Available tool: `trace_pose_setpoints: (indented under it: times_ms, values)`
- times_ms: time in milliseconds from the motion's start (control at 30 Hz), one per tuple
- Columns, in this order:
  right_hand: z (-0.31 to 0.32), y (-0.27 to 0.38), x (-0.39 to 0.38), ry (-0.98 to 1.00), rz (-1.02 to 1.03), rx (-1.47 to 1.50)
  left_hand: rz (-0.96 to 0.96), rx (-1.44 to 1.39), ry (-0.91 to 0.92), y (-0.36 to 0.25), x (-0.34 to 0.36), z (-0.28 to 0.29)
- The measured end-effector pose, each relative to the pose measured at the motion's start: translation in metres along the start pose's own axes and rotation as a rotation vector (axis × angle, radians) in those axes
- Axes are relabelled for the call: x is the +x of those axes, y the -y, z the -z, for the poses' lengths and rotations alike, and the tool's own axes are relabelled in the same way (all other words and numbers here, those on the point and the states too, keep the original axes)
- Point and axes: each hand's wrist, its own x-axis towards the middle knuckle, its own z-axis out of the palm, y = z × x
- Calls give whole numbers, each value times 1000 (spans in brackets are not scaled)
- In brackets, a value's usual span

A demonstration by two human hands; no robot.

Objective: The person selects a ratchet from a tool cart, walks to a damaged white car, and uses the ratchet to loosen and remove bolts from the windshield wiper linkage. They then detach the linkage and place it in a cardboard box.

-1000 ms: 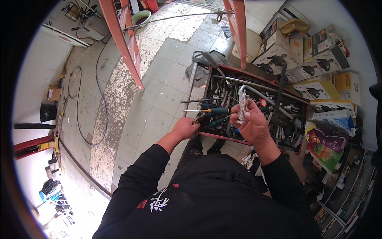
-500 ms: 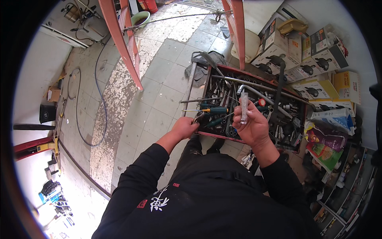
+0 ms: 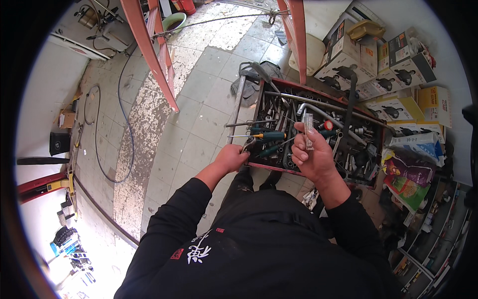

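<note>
My right hand (image 3: 318,158) is raised over a red tool tray (image 3: 286,172) and pinches a small, clear, flat strip (image 3: 309,130) upright between thumb and fingers; what the strip is, I cannot make out. By the tray's near left corner, my left hand (image 3: 232,158) is closed around a wrench (image 3: 249,144), its curved metal head poking out past the fingers. Just beyond lies a screwdriver (image 3: 274,135) with a dark teal handle, its shaft pointing left over the tray's edge. Behind the strip rests a bent silver bar (image 3: 326,118) among sockets and other tools.
An orange ladder-like frame (image 3: 149,55) stands ahead, with a rope tied across it. Cardboard boxes (image 3: 348,55) are stacked at the far right, above colourful plastic bags (image 3: 408,172). A dark hose (image 3: 131,134) loops over the tiled floor on the left.
My right hand has shifted slightly right and turned the clear strip more edge-on, its fingers curling differently. My left hand has stayed in place with the wrench.
</note>
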Motion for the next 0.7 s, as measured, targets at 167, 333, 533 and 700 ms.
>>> trace_pose_setpoints:
  times_ms: [167,333,533,700]
  values:
    - [-10,3,-2,42,-34,-12,-5,-4,8,0,0,1]
    - [-9,-2,-1,39,-27,-11,3,-10,13,-1,0,2]
    - [37,-18,15,-308,-71,-602,-4,-8,11,-1,0,2]
    - [51,-26,46,-429,-109,-941,-9,-34,10,1,1,0]
